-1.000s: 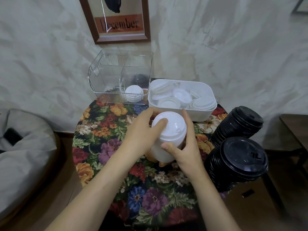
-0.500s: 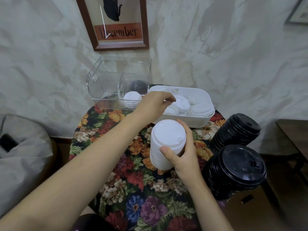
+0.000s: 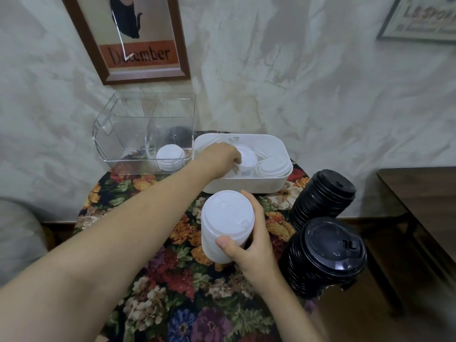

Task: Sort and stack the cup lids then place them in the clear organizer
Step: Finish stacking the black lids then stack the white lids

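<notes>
The bare left arm runs from the lower left of the frame up to the centre, stretched almost straight; the left grip (image 3: pixel 222 155) is palm down, fingers curled downward, and whether they pinch anything cannot be told. The right forearm rises from the lower middle; the right grip (image 3: pixel 251 245) wraps a stack of white lids (image 3: pixel 227 218), thumb on the near side

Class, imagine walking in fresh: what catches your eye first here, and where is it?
Front and centre, the right hand grips a tall stack of white plastic cup lids over the flowered tablecloth. Behind it the left hand reaches into the white rectangular plastic bin; two stacks of black plastic lids stand at the right.
</notes>
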Demonstrator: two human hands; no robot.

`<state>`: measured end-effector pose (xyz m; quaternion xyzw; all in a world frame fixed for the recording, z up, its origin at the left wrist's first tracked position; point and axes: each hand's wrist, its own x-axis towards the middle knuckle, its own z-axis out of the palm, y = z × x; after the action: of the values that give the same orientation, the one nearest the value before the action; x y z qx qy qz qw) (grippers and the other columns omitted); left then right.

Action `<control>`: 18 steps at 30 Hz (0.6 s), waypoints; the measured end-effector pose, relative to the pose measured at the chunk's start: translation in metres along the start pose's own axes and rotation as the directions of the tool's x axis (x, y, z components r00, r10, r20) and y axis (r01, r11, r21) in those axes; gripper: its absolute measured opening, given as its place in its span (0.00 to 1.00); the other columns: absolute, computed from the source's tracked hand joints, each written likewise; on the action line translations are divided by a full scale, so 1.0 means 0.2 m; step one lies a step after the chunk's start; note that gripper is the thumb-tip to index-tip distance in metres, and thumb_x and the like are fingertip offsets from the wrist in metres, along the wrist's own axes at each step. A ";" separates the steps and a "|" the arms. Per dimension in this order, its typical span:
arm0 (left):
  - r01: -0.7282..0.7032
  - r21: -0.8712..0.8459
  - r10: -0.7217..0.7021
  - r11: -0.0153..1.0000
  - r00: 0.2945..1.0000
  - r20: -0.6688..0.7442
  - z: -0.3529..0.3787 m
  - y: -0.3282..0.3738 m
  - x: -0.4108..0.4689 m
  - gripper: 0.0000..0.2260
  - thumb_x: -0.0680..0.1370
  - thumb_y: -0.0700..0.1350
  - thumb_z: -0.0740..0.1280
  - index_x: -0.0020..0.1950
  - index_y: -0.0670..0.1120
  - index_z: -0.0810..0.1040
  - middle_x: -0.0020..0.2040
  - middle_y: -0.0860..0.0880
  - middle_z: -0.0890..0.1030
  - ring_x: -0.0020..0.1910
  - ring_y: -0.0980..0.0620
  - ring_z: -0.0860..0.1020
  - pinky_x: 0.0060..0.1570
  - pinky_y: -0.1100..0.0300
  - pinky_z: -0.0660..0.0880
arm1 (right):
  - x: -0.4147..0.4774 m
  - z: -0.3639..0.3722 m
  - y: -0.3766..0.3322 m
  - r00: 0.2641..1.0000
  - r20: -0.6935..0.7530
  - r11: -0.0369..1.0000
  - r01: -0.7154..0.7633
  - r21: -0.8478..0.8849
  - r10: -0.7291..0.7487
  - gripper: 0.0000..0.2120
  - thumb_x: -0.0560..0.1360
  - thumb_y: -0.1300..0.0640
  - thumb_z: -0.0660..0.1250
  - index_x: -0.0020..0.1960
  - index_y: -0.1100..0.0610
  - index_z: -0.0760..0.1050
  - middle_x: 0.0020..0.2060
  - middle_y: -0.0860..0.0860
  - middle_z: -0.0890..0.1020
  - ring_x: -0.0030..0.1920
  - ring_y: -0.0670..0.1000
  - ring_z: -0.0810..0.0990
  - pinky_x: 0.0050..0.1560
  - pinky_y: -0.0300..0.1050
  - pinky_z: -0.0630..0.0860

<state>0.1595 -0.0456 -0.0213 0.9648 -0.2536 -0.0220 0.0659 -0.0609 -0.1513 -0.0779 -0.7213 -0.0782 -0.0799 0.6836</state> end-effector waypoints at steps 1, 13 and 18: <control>-0.005 -0.026 0.005 1.000 1.000 -0.019 0.00 0.00 0.00 0.15 0.83 0.38 0.63 0.66 0.48 0.83 0.65 0.46 0.81 0.63 0.44 0.78 0.54 0.57 0.69 | 0.00 0.00 0.00 1.000 0.002 1.000 0.004 0.004 -0.004 0.42 0.67 0.42 0.78 0.77 0.41 0.63 0.69 0.37 0.74 0.71 0.45 0.74 0.66 0.39 0.74; -0.057 -0.476 -0.079 0.878 0.963 -0.259 -0.12 0.01 -0.25 0.02 0.81 0.47 0.72 0.52 0.49 0.83 0.47 0.61 0.78 0.39 0.66 0.74 0.41 0.68 0.65 | 0.00 0.00 0.01 1.000 0.010 0.999 0.024 0.024 -0.024 0.42 0.67 0.40 0.77 0.77 0.41 0.62 0.70 0.37 0.73 0.72 0.44 0.73 0.65 0.37 0.74; -0.074 -0.649 -0.160 0.757 0.942 -0.293 -0.18 0.01 -0.49 0.05 0.81 0.48 0.72 0.48 0.48 0.81 0.48 0.57 0.85 0.36 0.64 0.78 0.44 0.58 0.71 | 0.01 0.01 0.01 0.999 0.008 0.999 0.042 0.035 -0.043 0.40 0.68 0.42 0.76 0.76 0.39 0.63 0.69 0.37 0.74 0.71 0.44 0.73 0.65 0.35 0.73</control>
<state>0.0753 0.0046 0.0166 0.8764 -0.1924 0.0520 0.4384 -0.0592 -0.1500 -0.0805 -0.7079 -0.0976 -0.0901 0.6937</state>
